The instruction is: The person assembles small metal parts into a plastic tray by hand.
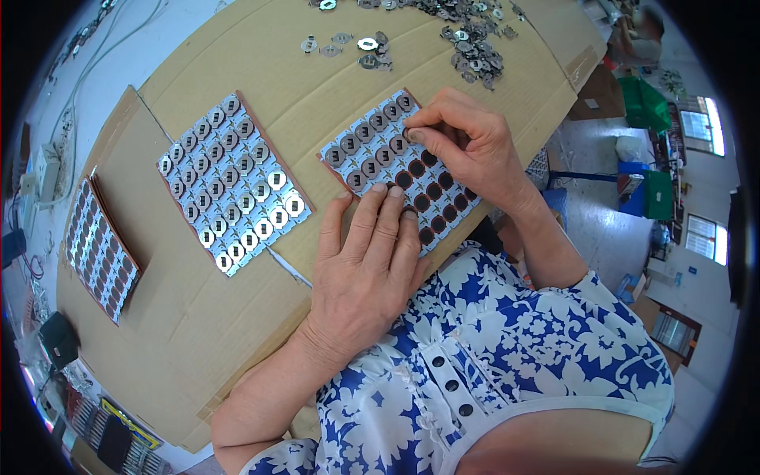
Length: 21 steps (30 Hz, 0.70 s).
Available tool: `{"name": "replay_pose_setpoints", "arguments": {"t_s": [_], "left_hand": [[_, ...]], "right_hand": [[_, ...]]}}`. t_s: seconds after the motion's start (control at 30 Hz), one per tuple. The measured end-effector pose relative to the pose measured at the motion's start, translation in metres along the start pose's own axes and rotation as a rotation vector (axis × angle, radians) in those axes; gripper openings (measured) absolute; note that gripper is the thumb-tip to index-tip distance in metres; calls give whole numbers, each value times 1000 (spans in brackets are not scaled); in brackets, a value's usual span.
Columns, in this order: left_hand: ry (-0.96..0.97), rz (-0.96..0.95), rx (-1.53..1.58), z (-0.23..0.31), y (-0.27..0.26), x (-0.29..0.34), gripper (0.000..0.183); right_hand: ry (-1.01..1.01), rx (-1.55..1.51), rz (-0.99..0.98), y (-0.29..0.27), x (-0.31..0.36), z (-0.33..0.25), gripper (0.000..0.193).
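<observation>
Rectangular blue-and-white panel (419,186) with a reddish-brown edge, lying aslant on a tan cardboard surface (277,71) close to the wearer's torso. Round grey metal clips (370,168) occupy its rows along the upper-left side; round black discs (434,191) show uncovered in the rows nearer the body.

The right hand (475,146) reaches in over the panel's right side, thumb and index finger nearly meeting at the end of the clip-bearing rows; whether a clip lies between these 2 fingertips cannot be told. The left hand (368,269) rests palm down, fingers extended and gripping nothing, their tips on the panel's lower-left part.

Left of the worked panel, and apart from it, lies a 2nd panel (209,175) covered with clips. Farther left, a stack of panels (101,252) shows dark discs on its top sheet. Beyond the hands are a large heap of loose metal clips (479,59) and a smaller scatter of clips (367,43). The wearer's blue-and-white floral blouse (546,332) fills the lower right; at the upper right are a green plastic crate (645,103) and another person (637,39).
</observation>
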<state>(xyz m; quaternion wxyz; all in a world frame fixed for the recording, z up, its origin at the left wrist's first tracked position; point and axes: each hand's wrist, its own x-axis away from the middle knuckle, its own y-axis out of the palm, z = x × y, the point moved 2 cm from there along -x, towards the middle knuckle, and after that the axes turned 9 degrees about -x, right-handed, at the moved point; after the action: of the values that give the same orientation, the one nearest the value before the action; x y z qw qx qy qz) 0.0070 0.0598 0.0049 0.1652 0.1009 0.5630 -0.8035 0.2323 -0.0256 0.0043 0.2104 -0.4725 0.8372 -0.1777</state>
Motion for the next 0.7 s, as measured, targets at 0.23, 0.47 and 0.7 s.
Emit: {"name": "replay_pose_setpoints", "arguments": {"t_s": [0.23,0.47,0.7], "left_hand": [[-8,-9,-28,2,0,-1,54],[8,17,-31,3,-1,3,58],[25,27,-10,1,-2,3,58]], "right_hand": [[-216,95,79,3,9,3,11],[-211,141,70,4,-62,7,16],[-188,196,61,-8,-86,37,13]]}}
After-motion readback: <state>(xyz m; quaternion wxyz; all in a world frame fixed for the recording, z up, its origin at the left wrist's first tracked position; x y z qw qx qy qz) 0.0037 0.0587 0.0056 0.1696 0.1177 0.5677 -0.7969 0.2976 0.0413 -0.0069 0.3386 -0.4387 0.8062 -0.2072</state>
